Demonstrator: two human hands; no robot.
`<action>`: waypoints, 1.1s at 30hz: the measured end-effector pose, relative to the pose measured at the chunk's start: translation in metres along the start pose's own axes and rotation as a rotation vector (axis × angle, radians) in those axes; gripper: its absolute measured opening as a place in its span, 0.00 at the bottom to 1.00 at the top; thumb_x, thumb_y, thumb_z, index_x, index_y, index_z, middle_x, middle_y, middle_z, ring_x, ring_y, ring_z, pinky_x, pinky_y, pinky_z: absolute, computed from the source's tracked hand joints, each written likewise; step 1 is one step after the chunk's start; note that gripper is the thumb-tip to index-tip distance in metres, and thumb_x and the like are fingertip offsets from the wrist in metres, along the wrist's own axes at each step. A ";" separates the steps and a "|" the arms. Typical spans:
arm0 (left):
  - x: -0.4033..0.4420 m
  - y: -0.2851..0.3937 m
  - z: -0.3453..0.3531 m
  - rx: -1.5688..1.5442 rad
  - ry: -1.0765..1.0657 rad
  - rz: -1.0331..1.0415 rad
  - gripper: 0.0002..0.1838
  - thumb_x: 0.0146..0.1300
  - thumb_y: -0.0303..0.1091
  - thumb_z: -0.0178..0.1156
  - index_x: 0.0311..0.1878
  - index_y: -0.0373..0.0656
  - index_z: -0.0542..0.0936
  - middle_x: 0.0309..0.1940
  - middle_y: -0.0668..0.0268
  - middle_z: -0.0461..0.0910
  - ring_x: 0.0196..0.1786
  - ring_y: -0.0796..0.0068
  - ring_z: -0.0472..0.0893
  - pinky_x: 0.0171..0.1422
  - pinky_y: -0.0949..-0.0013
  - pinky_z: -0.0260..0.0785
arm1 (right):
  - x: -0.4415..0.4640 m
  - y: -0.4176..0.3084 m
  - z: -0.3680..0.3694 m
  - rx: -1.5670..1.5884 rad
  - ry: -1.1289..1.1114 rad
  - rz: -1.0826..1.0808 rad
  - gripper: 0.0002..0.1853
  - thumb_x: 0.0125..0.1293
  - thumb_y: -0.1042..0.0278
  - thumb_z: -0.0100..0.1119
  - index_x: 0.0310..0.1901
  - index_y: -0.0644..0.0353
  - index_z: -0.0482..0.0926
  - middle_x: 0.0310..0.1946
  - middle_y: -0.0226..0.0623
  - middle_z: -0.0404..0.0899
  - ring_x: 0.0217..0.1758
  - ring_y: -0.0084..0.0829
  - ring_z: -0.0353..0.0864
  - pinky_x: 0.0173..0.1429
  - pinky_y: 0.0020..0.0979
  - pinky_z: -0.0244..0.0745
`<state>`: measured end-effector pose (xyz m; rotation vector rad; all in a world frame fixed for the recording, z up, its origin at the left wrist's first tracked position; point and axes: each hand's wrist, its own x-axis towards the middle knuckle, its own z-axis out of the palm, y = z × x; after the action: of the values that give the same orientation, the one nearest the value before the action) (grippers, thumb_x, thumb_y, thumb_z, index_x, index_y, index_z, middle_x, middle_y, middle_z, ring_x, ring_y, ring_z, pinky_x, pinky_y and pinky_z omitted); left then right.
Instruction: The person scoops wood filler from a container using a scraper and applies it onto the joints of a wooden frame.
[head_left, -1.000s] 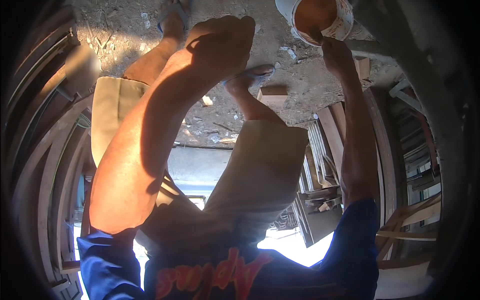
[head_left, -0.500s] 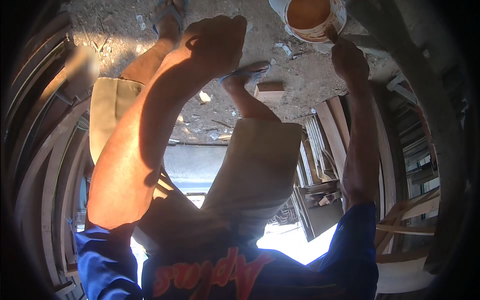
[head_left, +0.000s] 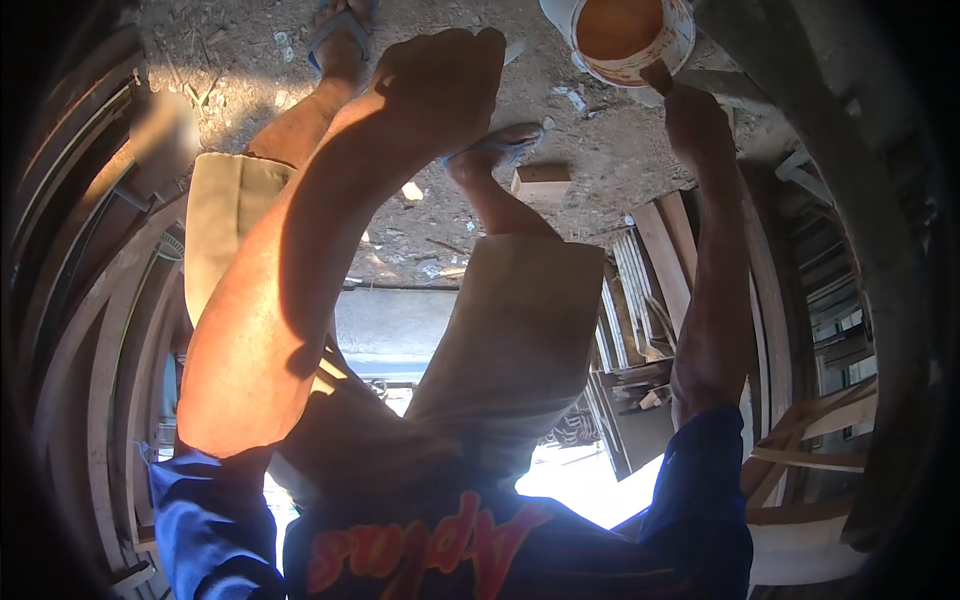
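Observation:
My right hand [head_left: 697, 125] is closed around a paintbrush [head_left: 657, 77], whose brown end lies against the near rim of a white bucket [head_left: 655, 62]. Reddish-brown paint [head_left: 618, 28] fills much of the bucket, and its wall is smeared with it. My left hand [head_left: 440, 85] is curled into a closed shape above the ground, between my two sandalled feet. From this side its fingers are mostly hidden, so whatever it may hold does not show.
On the dirt floor lie a small wooden block [head_left: 541, 182] and scattered chips. Planks [head_left: 660, 250] lean at the right, with more timber [head_left: 110, 370] stacked along the left. A wooden frame [head_left: 815, 440] stands at lower right.
The paintbrush has shifted slightly down and left at the bucket's rim. My left hand has moved a little to the right, still closed.

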<state>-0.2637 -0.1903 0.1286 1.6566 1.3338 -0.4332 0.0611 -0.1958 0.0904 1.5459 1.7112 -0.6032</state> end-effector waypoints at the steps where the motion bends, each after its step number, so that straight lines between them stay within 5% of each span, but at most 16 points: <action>1: 0.001 0.000 0.003 -0.013 -0.011 0.006 0.15 0.62 0.31 0.56 0.53 0.46 0.77 0.44 0.58 0.85 0.51 0.53 0.85 0.53 0.42 0.64 | -0.001 -0.007 0.010 -0.055 -0.044 -0.132 0.14 0.75 0.69 0.45 0.42 0.66 0.81 0.39 0.51 0.85 0.44 0.51 0.87 0.51 0.50 0.83; 5: 0.003 -0.004 -0.008 -0.022 -0.077 0.039 0.14 0.62 0.31 0.56 0.51 0.44 0.76 0.43 0.55 0.85 0.51 0.52 0.84 0.57 0.46 0.64 | 0.006 -0.013 0.006 0.040 -0.051 -0.296 0.16 0.74 0.67 0.48 0.39 0.65 0.85 0.37 0.56 0.86 0.48 0.50 0.88 0.51 0.48 0.83; 9: -0.002 -0.001 -0.012 -0.004 -0.107 0.049 0.14 0.63 0.31 0.56 0.51 0.42 0.76 0.44 0.53 0.85 0.51 0.50 0.84 0.59 0.46 0.63 | -0.007 -0.011 0.013 0.235 -0.010 -0.110 0.14 0.70 0.72 0.50 0.33 0.67 0.84 0.33 0.56 0.86 0.42 0.52 0.88 0.48 0.47 0.84; 11: 0.001 -0.001 -0.015 -0.066 -0.124 0.051 0.15 0.63 0.32 0.56 0.52 0.40 0.75 0.44 0.50 0.84 0.52 0.47 0.83 0.60 0.45 0.65 | -0.013 -0.042 0.009 0.357 0.125 -0.285 0.13 0.68 0.72 0.50 0.33 0.67 0.84 0.32 0.56 0.85 0.42 0.55 0.87 0.49 0.49 0.83; 14: 0.005 -0.004 -0.018 -0.074 -0.129 0.035 0.16 0.63 0.31 0.56 0.53 0.38 0.74 0.44 0.48 0.83 0.51 0.44 0.82 0.59 0.45 0.68 | -0.004 -0.043 0.026 0.375 0.202 -0.110 0.15 0.72 0.70 0.45 0.38 0.66 0.83 0.37 0.58 0.85 0.45 0.53 0.88 0.50 0.49 0.83; 15: 0.007 -0.001 -0.022 0.001 -0.221 0.003 0.17 0.64 0.30 0.54 0.57 0.41 0.73 0.51 0.49 0.83 0.57 0.47 0.83 0.64 0.45 0.70 | -0.002 -0.037 0.029 0.348 0.187 0.024 0.12 0.71 0.71 0.47 0.38 0.65 0.82 0.37 0.55 0.84 0.45 0.52 0.87 0.50 0.49 0.83; 18: 0.003 -0.003 -0.010 0.056 -0.180 0.048 0.16 0.64 0.30 0.54 0.56 0.42 0.74 0.51 0.51 0.84 0.57 0.49 0.83 0.64 0.46 0.66 | -0.002 -0.029 0.028 0.279 -0.020 0.150 0.10 0.71 0.71 0.49 0.41 0.64 0.80 0.39 0.50 0.84 0.45 0.50 0.86 0.47 0.50 0.81; 20: 0.002 -0.002 -0.008 0.060 -0.177 0.073 0.16 0.64 0.31 0.55 0.55 0.42 0.75 0.50 0.52 0.84 0.56 0.49 0.83 0.64 0.46 0.64 | -0.009 -0.044 0.021 0.984 -0.230 0.117 0.09 0.71 0.70 0.50 0.43 0.62 0.80 0.40 0.50 0.84 0.44 0.49 0.86 0.45 0.49 0.81; 21: 0.001 -0.001 -0.008 0.060 -0.170 0.087 0.16 0.64 0.31 0.55 0.54 0.42 0.75 0.49 0.52 0.84 0.55 0.49 0.83 0.63 0.46 0.62 | -0.003 -0.043 0.045 0.554 0.193 -0.198 0.10 0.73 0.67 0.49 0.45 0.60 0.80 0.39 0.48 0.85 0.40 0.49 0.86 0.44 0.48 0.81; 25: -0.010 0.006 -0.006 0.075 -0.142 0.124 0.11 0.64 0.31 0.56 0.48 0.41 0.74 0.43 0.49 0.82 0.51 0.45 0.82 0.59 0.45 0.67 | -0.007 -0.042 0.017 0.532 0.414 -0.029 0.11 0.73 0.65 0.50 0.49 0.55 0.81 0.38 0.48 0.84 0.39 0.49 0.86 0.45 0.48 0.82; 27: -0.018 0.004 0.001 0.056 -0.138 0.146 0.10 0.64 0.30 0.55 0.47 0.41 0.73 0.43 0.47 0.81 0.51 0.43 0.82 0.56 0.44 0.69 | -0.003 -0.033 0.019 0.361 0.578 -0.103 0.15 0.66 0.70 0.56 0.52 0.47 0.86 0.45 0.40 0.87 0.43 0.35 0.89 0.47 0.40 0.86; 29: -0.024 0.005 0.006 0.045 -0.131 0.152 0.08 0.64 0.28 0.53 0.45 0.40 0.72 0.42 0.44 0.80 0.50 0.40 0.81 0.52 0.43 0.72 | 0.019 -0.013 0.039 0.251 0.592 -0.261 0.22 0.68 0.67 0.53 0.64 0.48 0.77 0.37 0.31 0.86 0.37 0.34 0.86 0.38 0.37 0.82; 33: -0.033 0.001 0.017 0.007 -0.125 0.198 0.08 0.64 0.26 0.53 0.46 0.39 0.72 0.42 0.43 0.79 0.48 0.37 0.80 0.50 0.42 0.72 | 0.057 -0.020 0.035 0.178 0.774 -0.345 0.16 0.65 0.68 0.56 0.53 0.52 0.84 0.43 0.34 0.88 0.43 0.36 0.88 0.44 0.37 0.83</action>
<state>-0.2693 -0.2231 0.1447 1.7190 1.0664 -0.4165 0.0490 -0.1892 0.0218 1.7512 2.6003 -0.3364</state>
